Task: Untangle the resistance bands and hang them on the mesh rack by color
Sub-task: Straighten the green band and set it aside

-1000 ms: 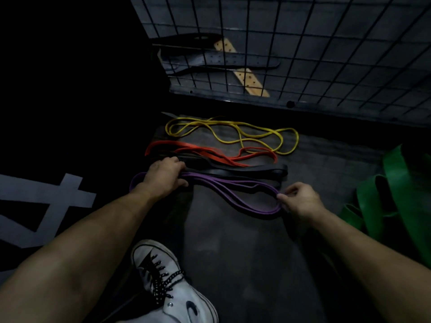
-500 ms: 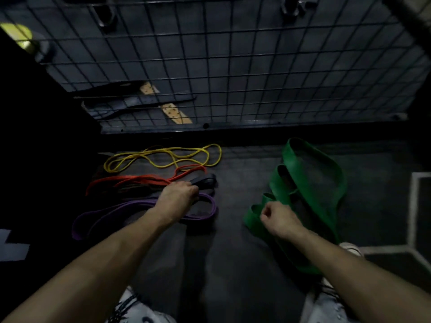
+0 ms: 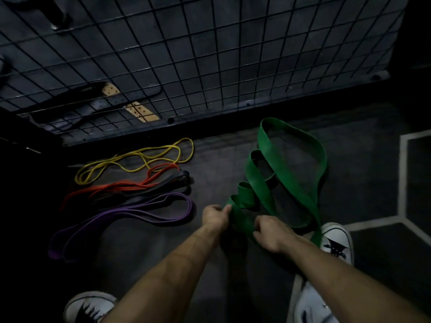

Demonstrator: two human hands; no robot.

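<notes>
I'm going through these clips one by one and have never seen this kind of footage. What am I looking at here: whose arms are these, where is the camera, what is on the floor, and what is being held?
There is no machine here. A person wears a wide-angle camera on the head, looking forward and down, so the two bare arms coming in from the bottom are that person's own.

Both hands grip the wide green band, which lies looped and twisted on the dark floor: the left hand pinches a fold, and the right hand grasps it beside that.

To the left lie four more bands side by side: yellow band farthest from the person, then orange band, black band and purple band.

Behind them stands the wire mesh rack. No band hangs on it in view. The white shoes are the person's.
</notes>
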